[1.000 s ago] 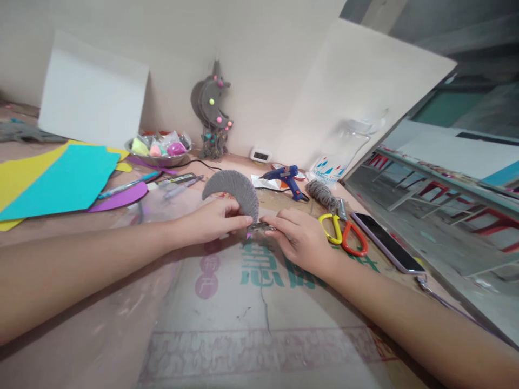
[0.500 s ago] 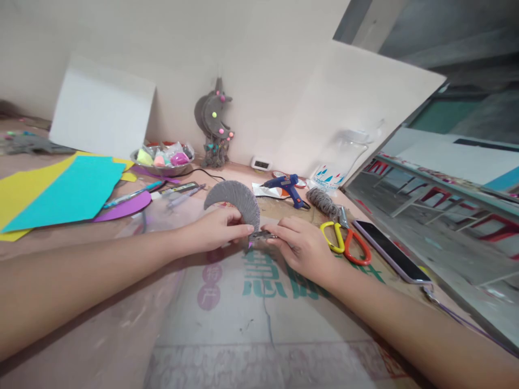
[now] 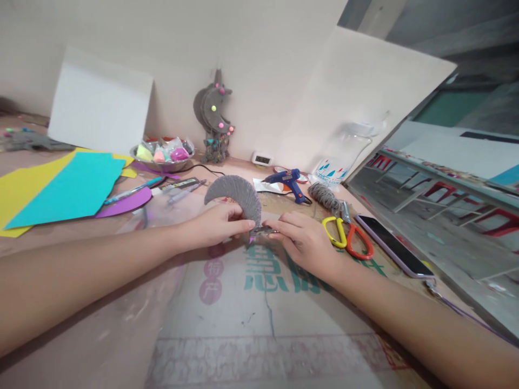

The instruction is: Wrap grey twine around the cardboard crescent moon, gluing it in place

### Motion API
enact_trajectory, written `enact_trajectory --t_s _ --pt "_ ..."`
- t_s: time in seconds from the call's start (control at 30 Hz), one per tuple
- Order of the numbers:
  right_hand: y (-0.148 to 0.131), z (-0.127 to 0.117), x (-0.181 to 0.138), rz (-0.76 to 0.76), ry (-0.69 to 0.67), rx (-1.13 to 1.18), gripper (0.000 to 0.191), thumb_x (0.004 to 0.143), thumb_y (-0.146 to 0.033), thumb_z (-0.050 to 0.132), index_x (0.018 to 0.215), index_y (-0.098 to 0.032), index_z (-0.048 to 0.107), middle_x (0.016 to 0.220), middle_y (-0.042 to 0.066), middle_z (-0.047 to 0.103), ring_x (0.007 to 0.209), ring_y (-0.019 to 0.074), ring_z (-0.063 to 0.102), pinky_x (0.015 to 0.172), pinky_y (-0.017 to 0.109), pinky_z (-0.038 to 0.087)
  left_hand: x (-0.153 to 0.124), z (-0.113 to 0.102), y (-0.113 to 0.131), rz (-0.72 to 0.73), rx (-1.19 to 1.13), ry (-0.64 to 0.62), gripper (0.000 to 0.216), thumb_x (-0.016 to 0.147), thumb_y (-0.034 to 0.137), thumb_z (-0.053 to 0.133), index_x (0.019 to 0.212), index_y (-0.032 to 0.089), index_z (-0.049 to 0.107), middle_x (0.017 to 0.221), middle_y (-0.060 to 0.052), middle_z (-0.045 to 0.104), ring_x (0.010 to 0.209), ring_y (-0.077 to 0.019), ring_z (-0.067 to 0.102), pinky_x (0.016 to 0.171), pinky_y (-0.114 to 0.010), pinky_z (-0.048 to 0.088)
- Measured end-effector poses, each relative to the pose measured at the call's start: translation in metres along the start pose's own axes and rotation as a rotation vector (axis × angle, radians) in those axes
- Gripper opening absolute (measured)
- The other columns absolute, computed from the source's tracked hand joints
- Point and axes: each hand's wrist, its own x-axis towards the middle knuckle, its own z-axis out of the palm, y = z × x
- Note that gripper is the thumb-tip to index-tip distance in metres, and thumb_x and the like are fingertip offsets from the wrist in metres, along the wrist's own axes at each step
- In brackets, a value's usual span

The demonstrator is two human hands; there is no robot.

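Observation:
A crescent wrapped in grey yarn stands between my hands over the printed cardboard. My left hand is closed on its lower part, thumb pointing toward the tip. At that tip my right hand pinches a small dark grey bundle, which looks like wound yarn; its details are blurred. A bit of purple shows at the crescent's lower end. One loose grey strand lies on the cardboard below the hands.
Behind are a blue glue gun, a yarn skein and a bowl of coloured clay. Scissors and a phone lie right. Coloured sheets lie left. A decorated crescent leans on the wall.
The camera view has shifted slightly. Both hands keep their hold at the crescent's lower tip, with hardly any visible movement.

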Motion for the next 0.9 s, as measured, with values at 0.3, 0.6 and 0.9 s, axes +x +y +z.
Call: enact_trajectory --t_s 0.3,0.6,0.9 --pt "0.000 0.000 -0.002 0.101 0.044 0.113 0.025 0.090 -0.029 0.047 0.107 -0.016 0.061 0.077 0.005 0.057 0.071 0.0156 0.052 0.065 0.027 0.040 0.000 0.000 0.001 -0.028 -0.020 0.009 0.041 0.084 0.047 0.046 0.058 0.016 0.053 0.058 -0.001 0.058 0.056 -0.0119 0.053 0.056 -0.024 0.037" --pt "-0.009 0.000 0.000 0.334 0.090 0.351 0.019 0.082 -0.035 0.059 0.086 -0.016 0.062 0.066 0.000 0.058 0.058 0.0109 0.052 0.053 0.022 0.039 0.001 0.004 -0.005 -0.014 -0.047 0.014 0.041 0.083 0.049 0.046 0.060 0.016 0.054 0.060 -0.001 0.060 0.061 -0.0133 0.054 0.059 -0.025 0.038" --pt "-0.023 0.009 0.012 0.456 -0.013 0.672 0.013 0.077 -0.027 0.063 0.084 -0.017 0.070 0.069 0.000 0.066 0.053 0.0080 0.053 0.050 0.020 0.040 0.002 0.003 -0.002 0.018 0.067 0.004 0.041 0.083 0.048 0.046 0.063 0.015 0.058 0.060 -0.003 0.059 0.062 -0.0148 0.052 0.062 -0.027 0.037"
